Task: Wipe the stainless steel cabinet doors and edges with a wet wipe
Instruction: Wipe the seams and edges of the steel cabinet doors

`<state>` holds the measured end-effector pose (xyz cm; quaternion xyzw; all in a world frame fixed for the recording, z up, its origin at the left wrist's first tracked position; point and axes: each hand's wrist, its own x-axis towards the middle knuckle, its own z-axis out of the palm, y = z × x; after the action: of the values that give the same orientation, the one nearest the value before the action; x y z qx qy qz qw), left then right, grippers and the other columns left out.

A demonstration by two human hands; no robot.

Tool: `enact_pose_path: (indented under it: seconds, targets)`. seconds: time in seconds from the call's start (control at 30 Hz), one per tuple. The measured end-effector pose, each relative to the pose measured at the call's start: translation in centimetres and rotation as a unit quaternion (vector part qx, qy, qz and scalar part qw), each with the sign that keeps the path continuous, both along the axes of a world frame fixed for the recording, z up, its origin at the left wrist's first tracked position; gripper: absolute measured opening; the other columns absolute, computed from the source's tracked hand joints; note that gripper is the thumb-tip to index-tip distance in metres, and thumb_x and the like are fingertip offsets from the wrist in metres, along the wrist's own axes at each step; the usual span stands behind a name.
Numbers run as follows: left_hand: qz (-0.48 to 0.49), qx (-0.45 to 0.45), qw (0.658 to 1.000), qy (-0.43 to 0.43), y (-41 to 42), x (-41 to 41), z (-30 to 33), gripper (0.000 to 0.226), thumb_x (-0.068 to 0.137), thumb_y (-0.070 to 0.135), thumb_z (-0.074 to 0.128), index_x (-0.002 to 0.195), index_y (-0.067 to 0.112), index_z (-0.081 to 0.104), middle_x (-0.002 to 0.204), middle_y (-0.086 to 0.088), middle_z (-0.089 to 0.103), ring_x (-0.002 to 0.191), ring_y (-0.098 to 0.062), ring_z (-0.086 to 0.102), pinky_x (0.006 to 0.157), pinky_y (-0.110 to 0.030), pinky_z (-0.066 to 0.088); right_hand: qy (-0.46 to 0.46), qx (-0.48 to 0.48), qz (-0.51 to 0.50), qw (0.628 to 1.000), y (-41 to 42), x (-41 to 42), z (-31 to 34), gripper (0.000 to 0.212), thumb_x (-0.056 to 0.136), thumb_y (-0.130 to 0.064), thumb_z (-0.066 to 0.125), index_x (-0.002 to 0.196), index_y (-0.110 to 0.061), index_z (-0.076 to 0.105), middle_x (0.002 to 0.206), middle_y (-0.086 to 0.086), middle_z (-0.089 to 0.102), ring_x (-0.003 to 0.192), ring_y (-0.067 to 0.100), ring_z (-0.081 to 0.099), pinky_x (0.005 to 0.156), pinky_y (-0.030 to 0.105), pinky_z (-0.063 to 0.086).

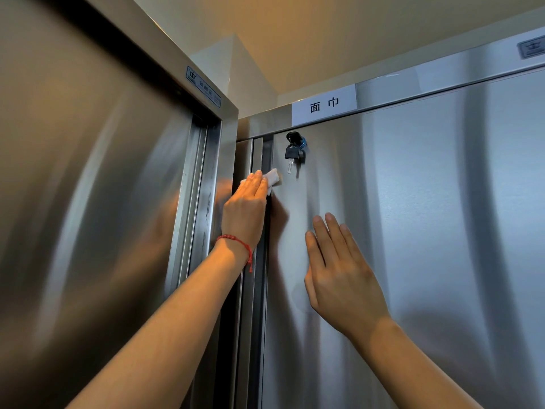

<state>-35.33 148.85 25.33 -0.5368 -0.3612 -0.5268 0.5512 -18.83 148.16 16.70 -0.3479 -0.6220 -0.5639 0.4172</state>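
A stainless steel cabinet door [427,216] fills the right half of the view. Along its left edge [267,261], my left hand [246,208] presses a folded white wet wipe [272,180] against the steel with straight fingers, just below and left of the lock. A red bead bracelet circles that wrist. My right hand [339,270] lies flat on the door face, fingers straight and pointing up, lower and to the right of the wipe.
A black key [292,149] hangs from the lock near the door's top left corner. A white label [323,105] sits on the top rail. Another steel cabinet [88,187] stands at the left, its corner close to my left hand. The ceiling is just above.
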Motion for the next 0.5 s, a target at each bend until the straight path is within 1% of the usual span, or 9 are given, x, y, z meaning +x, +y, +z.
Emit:
enact_pose_path:
  seconds: [0.27,0.33,0.4,0.47,0.5]
  targets:
    - [0.007,-0.018,1.000,-0.001,0.0,0.0,-0.7,0.051,0.049,-0.030,0.070,0.099,-0.016,0.064,0.100,-0.032,0.064,0.087,-0.045,0.065,0.072,-0.055,0.049,-0.001,0.000,-0.002,1.000,0.1,0.0,0.0,0.054,0.087,-0.022,0.028,0.124,0.003,0.058,0.132,0.026,0.050,0.127,0.041,0.044,0.105,0.050,0.038]
    - [0.008,-0.026,1.000,-0.002,-0.1,0.1,-0.2,0.048,0.055,-0.028,0.066,0.102,-0.017,0.063,0.104,-0.033,0.062,0.091,-0.047,0.063,0.079,-0.053,0.046,-0.002,-0.001,0.001,1.000,0.2,0.0,0.0,0.054,0.088,-0.023,0.027,0.124,0.004,0.057,0.132,0.026,0.050,0.127,0.041,0.043,0.104,0.050,0.038]
    - [0.004,-0.042,0.999,-0.015,-0.1,0.1,0.1,0.045,0.063,-0.026,0.060,0.108,-0.017,0.060,0.111,-0.034,0.059,0.098,-0.048,0.060,0.089,-0.048,0.039,-0.001,-0.001,0.003,1.000,0.2,0.0,0.0,0.054,0.088,-0.022,0.027,0.124,0.004,0.057,0.132,0.026,0.050,0.127,0.041,0.043,0.105,0.050,0.038]
    - [0.002,-0.053,0.998,-0.029,-0.1,0.2,0.0,0.044,0.068,-0.026,0.057,0.111,-0.016,0.058,0.115,-0.034,0.057,0.103,-0.048,0.058,0.093,-0.046,0.035,-0.001,0.000,0.002,1.000,0.2,0.0,0.0,0.054,0.088,-0.022,0.026,0.124,0.004,0.058,0.132,0.026,0.050,0.127,0.041,0.044,0.105,0.050,0.037]
    - [0.001,-0.055,0.998,-0.031,-0.1,0.2,-0.2,0.044,0.068,-0.026,0.057,0.111,-0.016,0.058,0.115,-0.033,0.057,0.103,-0.048,0.058,0.093,-0.046,0.035,-0.001,0.000,0.003,1.000,0.2,0.0,0.0,0.054,0.088,-0.022,0.026,0.124,0.004,0.058,0.132,0.026,0.051,0.127,0.041,0.044,0.105,0.049,0.037]
